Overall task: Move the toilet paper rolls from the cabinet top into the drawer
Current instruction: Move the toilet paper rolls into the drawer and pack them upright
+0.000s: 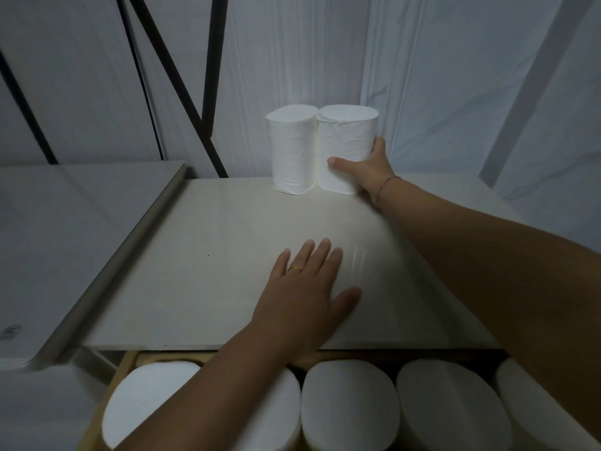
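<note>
Two white toilet paper rolls stand upright side by side at the back of the pale cabinet top (pixel 201 262). My right hand (pixel 367 170) wraps around the lower part of the right roll (pixel 346 138), thumb across its front. The left roll (pixel 292 148) touches it and is not held. My left hand (pixel 309 288) lies flat on the cabinet top near the front edge, fingers spread, holding nothing. Below the front edge the drawer (pixel 125 366) stands pulled out, with several white rolls (pixel 348 415) standing in a row inside.
A white appliance or counter surface (pixel 65 229) with a metal edge strip sits to the left of the cabinet. Black metal bars (pixel 182 79) cross in front of the white sheet-covered wall behind. The wall is close behind the two rolls.
</note>
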